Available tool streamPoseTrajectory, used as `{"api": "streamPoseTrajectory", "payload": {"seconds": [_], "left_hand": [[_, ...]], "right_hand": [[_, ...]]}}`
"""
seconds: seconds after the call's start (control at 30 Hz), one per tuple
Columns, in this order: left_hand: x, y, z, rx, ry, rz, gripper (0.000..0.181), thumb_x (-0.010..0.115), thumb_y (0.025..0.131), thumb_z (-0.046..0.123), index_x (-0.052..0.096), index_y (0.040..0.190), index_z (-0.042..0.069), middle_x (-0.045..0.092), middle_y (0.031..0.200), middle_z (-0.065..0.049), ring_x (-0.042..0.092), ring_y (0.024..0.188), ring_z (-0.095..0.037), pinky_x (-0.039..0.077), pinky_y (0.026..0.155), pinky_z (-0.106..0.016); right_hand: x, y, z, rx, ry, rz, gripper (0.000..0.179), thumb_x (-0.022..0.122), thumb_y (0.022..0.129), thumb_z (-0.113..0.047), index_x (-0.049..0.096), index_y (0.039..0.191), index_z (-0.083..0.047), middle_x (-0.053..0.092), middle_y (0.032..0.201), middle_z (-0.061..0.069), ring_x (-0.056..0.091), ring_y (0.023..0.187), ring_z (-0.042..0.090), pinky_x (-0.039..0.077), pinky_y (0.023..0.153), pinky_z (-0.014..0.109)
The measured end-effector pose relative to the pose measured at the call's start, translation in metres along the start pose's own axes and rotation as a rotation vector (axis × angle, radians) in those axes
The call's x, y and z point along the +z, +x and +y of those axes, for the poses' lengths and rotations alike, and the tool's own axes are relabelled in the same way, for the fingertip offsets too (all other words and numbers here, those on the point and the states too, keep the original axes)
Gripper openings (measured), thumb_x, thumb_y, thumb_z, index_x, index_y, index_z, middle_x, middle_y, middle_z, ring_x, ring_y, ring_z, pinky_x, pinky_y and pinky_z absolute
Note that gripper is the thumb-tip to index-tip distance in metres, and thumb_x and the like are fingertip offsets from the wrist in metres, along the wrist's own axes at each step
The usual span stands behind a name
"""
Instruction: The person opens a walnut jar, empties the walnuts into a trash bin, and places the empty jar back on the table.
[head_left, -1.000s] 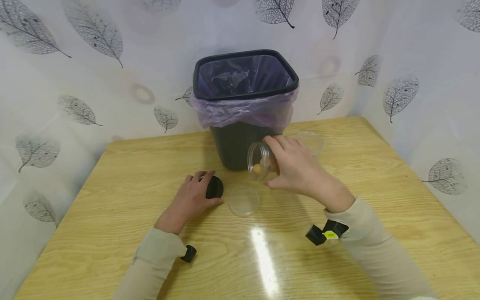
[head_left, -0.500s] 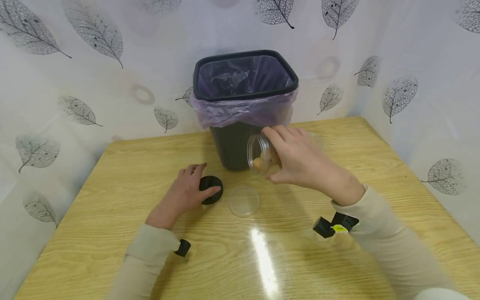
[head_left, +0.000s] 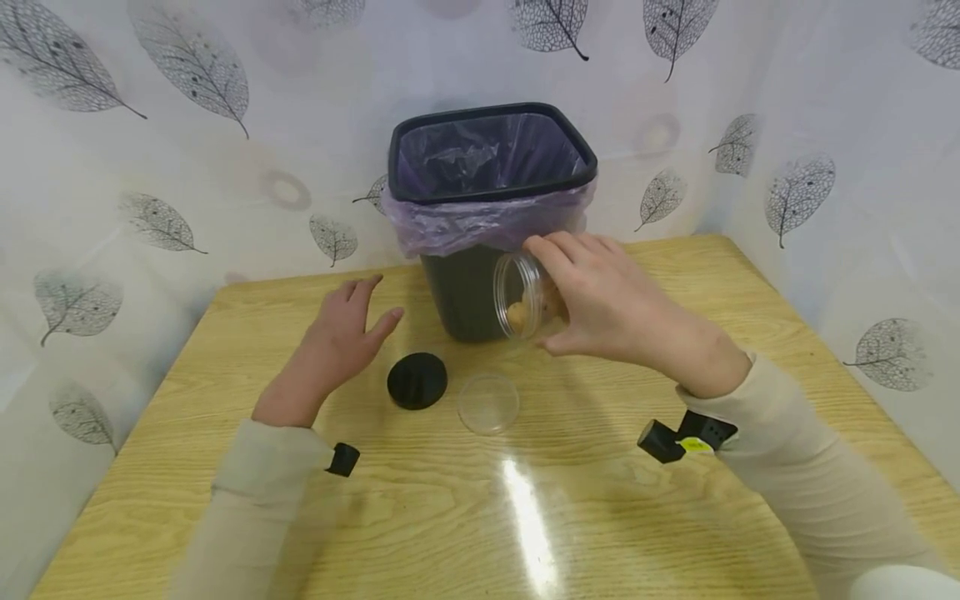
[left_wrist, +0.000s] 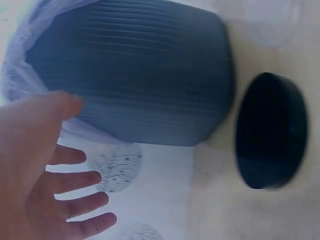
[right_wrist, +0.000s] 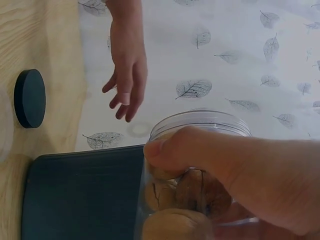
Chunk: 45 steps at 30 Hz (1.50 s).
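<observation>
My right hand (head_left: pixel 611 300) grips a clear screw-top jar (head_left: pixel 513 304), tilted on its side with its mouth toward the left. Inside it sit several round tan-brown walnut-like nuts (right_wrist: pixel 177 225), some with dark cracks. The jar overlaps the bin's front right side in the head view. My left hand (head_left: pixel 333 346) is in the air left of the bin, fingers extended and holding nothing. Below it on the table lies a round black lid (head_left: pixel 417 381). A thin clear disc (head_left: pixel 488 404) lies to the right of that lid.
A dark bin (head_left: pixel 465 292) lined with a purple bag (head_left: pixel 450 225) stands at the back middle of the wooden table (head_left: pixel 420 517). Behind it and at both sides hangs white leaf-patterned cloth (head_left: pixel 300 142).
My left hand has let go of the black lid and moved up and left. The right hand has raised the jar slightly toward the bin's rim, now hiding a second clear disc behind it.
</observation>
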<state>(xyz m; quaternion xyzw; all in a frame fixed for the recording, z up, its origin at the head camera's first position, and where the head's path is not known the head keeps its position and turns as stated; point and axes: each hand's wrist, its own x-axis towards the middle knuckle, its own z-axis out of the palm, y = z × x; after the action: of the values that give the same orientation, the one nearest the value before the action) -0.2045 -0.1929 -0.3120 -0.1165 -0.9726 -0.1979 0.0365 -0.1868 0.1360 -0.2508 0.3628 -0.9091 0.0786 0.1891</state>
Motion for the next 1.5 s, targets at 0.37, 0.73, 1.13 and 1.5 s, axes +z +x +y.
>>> {"api": "streamPoseTrajectory", "payload": {"seconds": [0.37, 0.73, 1.13, 1.5], "left_hand": [[-0.048, 0.012, 0.022, 0.111, -0.062, 0.268, 0.053, 0.035, 0.108, 0.025, 0.031, 0.151, -0.004, 0.034, 0.149, -0.033, 0.029, 0.137, -0.055, 0.027, 0.113, -0.064], [-0.082, 0.037, 0.056, 0.145, -0.038, 0.332, 0.057, 0.035, 0.107, 0.032, 0.027, 0.155, 0.003, 0.029, 0.156, -0.024, 0.026, 0.145, -0.044, 0.025, 0.119, -0.056], [-0.098, 0.074, 0.094, 0.055, 0.037, 0.152, 0.064, 0.025, 0.107, 0.043, 0.013, 0.160, 0.008, 0.016, 0.163, -0.017, 0.016, 0.152, -0.035, 0.018, 0.125, -0.047], [-0.098, 0.103, 0.111, -0.002, 0.143, 0.006, 0.069, 0.023, 0.106, 0.048, 0.006, 0.160, 0.008, 0.009, 0.166, -0.017, 0.012, 0.154, -0.034, 0.016, 0.125, -0.048]], "right_hand": [[-0.018, 0.006, -0.001, -0.037, 0.017, 0.036, 0.101, 0.092, 0.058, -0.038, 0.046, 0.138, 0.004, 0.058, 0.127, 0.019, 0.056, 0.117, 0.037, 0.045, 0.101, 0.055], [-0.043, 0.019, 0.003, -0.039, -0.012, 0.040, 0.099, 0.091, 0.060, -0.040, 0.046, 0.136, 0.005, 0.060, 0.121, 0.020, 0.058, 0.108, 0.037, 0.047, 0.098, 0.053], [-0.079, 0.033, 0.005, 0.006, -0.008, -0.024, 0.101, 0.089, 0.066, -0.034, 0.039, 0.145, 0.003, 0.056, 0.128, 0.021, 0.055, 0.113, 0.038, 0.047, 0.100, 0.052], [-0.099, 0.053, 0.021, 0.080, -0.041, -0.066, 0.102, 0.087, 0.070, -0.040, 0.033, 0.147, 0.001, 0.052, 0.137, 0.023, 0.053, 0.117, 0.040, 0.046, 0.099, 0.057]]}}
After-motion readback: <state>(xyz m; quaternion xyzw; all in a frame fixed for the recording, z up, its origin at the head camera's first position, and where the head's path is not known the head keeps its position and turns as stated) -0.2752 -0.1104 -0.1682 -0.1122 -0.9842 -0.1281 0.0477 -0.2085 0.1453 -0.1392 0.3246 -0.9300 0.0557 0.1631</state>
